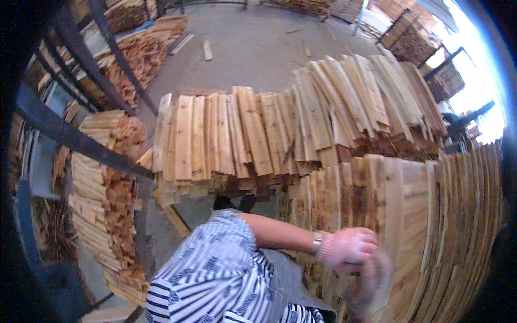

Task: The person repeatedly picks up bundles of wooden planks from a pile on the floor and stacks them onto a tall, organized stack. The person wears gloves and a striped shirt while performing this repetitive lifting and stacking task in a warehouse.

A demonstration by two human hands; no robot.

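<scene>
A stack of long, thin, light-brown wooden boards [409, 210] fills the lower right, the boards lying side by side with their lengths running toward the lower edge. The left hand [347, 248], in a pink-and-white knitted glove, is in front of this stack with its fingers curled; whether it grips anything cannot be told. The right hand [371, 280] is a pinkish blur just below it, so neither its opening nor any hold can be made out, and whether either of the hands touches the boards is unclear. A silvery band [318, 242] circles the left wrist, and the bare forearm [277, 231] leads back to a white shirt with dark stripes and patterning [210, 264]. Beyond the near stack, a long row of pale, narrow wooden planks [215, 137] runs across the middle and continues to the upper right. To the left are dark metal bars [81, 132] and a tall pile of stacked light-brown wood strips [89, 199]. Farther off, loose wooden pieces [207, 50] lie on the grey floor [247, 54], near a reddish-brown heap of wood [142, 62].
</scene>
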